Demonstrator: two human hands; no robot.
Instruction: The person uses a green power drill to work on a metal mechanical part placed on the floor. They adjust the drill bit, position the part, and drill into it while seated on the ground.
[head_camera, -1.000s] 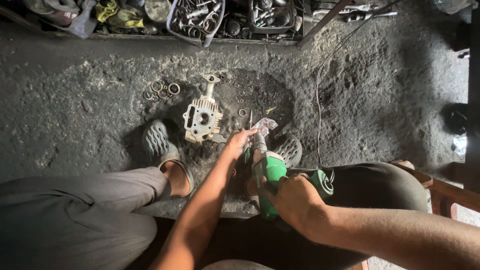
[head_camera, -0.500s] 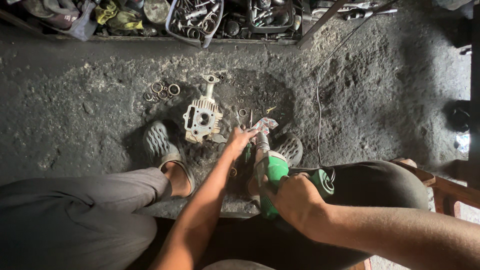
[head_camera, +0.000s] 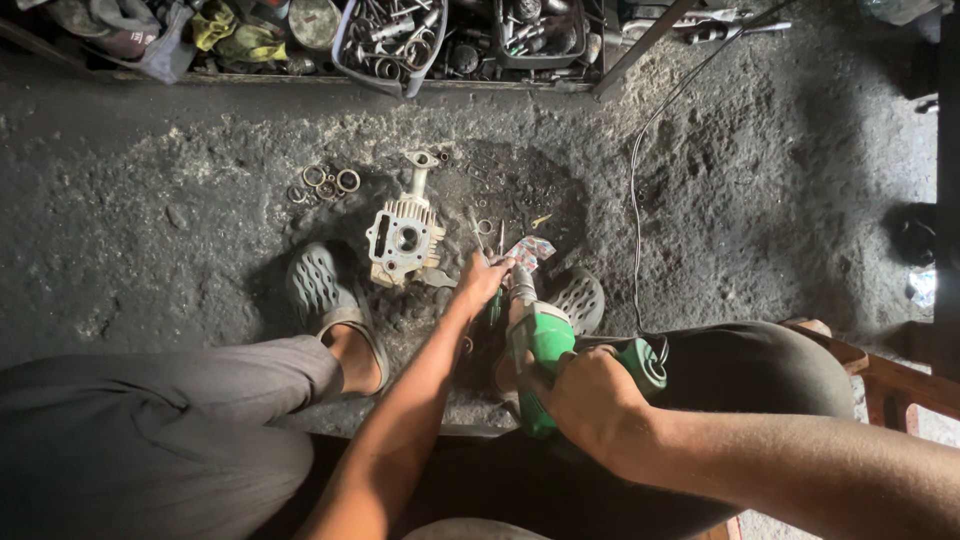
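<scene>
My right hand (head_camera: 590, 400) grips the body of a green power drill (head_camera: 545, 345) that points down toward the dirty floor between my feet. My left hand (head_camera: 482, 282) reaches to the drill's front end, fingers at the chuck, beside a small folded bit of coloured cloth or paper (head_camera: 530, 250). Whether those fingers pinch anything is not clear. Just left of that hand a finned metal engine cylinder (head_camera: 405, 238) lies on the ground.
Grey clogs (head_camera: 322, 290) are on my feet, the right one (head_camera: 582, 298) beside the drill. Several metal rings (head_camera: 325, 182) lie left of the cylinder. A black cable (head_camera: 636, 200) runs up the floor. Bins of metal parts (head_camera: 385, 40) line the top edge. A wooden stool edge (head_camera: 900, 380) is at right.
My left hand has shifted slightly along the drill's front end. The drill and my right hand have hardly moved.
</scene>
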